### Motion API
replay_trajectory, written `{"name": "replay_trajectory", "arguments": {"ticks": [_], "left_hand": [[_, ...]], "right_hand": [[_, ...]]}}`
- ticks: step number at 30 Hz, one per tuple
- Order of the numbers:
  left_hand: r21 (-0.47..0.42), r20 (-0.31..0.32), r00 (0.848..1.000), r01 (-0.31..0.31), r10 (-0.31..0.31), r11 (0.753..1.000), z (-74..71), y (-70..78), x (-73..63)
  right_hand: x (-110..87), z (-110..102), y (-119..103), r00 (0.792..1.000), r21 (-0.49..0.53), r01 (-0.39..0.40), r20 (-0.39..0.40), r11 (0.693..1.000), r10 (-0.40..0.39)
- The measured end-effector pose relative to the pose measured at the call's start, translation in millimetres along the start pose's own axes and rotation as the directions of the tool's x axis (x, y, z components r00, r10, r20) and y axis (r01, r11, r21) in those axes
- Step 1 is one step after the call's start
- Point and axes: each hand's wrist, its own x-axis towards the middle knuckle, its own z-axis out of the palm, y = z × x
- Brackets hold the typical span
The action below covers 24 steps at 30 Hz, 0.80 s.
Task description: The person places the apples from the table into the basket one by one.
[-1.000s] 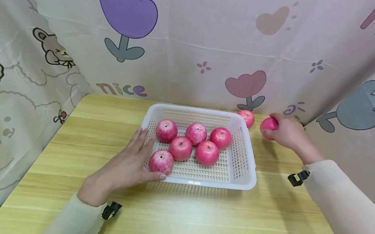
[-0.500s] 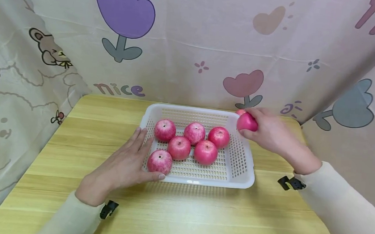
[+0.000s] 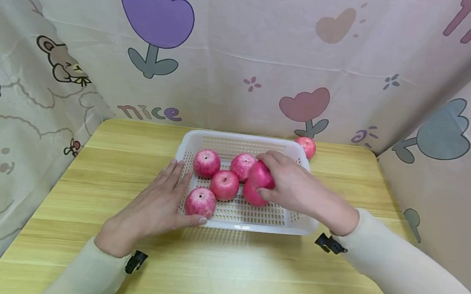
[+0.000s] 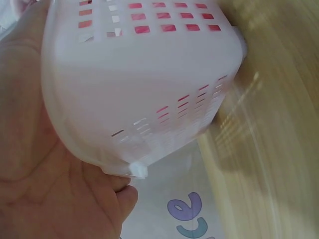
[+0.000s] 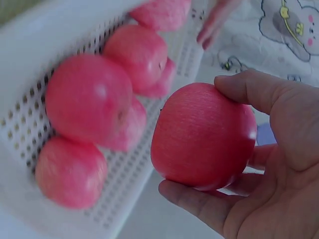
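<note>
A white plastic basket (image 3: 230,227) with perforated walls stands on the wooden table, several red-pink apples (image 3: 224,185) inside it. My left hand (image 3: 153,209) rests on the basket's left side, fingers along the rim and thumb over the front edge. In the left wrist view, the palm lies against the rim beside the basket wall (image 4: 124,74). Over the basket's right half, my right hand (image 3: 298,185) grips another apple (image 3: 263,174) between thumb and fingers. The right wrist view shows this apple (image 5: 204,137) held above the others. It partly hides the apples beneath it in the head view.
One more apple (image 3: 306,146) sits on the table (image 3: 227,269) just outside the basket's back right corner. A patterned curtain (image 3: 233,65) hangs behind the table and along both sides.
My right hand has carried the apple left, from the table right of the basket to above the basket's apples. My left hand has stayed on the rim.
</note>
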Motion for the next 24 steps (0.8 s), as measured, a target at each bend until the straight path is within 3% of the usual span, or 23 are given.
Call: {"name": "replay_trajectory", "arguments": {"ticks": [5,12,24], "left_hand": [[0.002,-0.004,1.000,-0.004,0.004,1.000,1.6,-0.5,0.2],[0.004,-0.012,1.000,-0.011,0.011,1.000,1.4,-0.9,-0.4],[-0.013,-0.004,1.000,0.005,-0.005,1.000,2.4,-0.9,0.5]], "right_hand": [[4.0,16.4,-10.3,0.997,0.002,0.019,0.069,1.000,-0.019],[8.5,32.8,-17.5,0.983,-0.023,0.124,0.138,0.992,-0.119],[12.6,43.0,-19.9,0.957,-0.038,0.214,0.211,0.976,-0.201]]}}
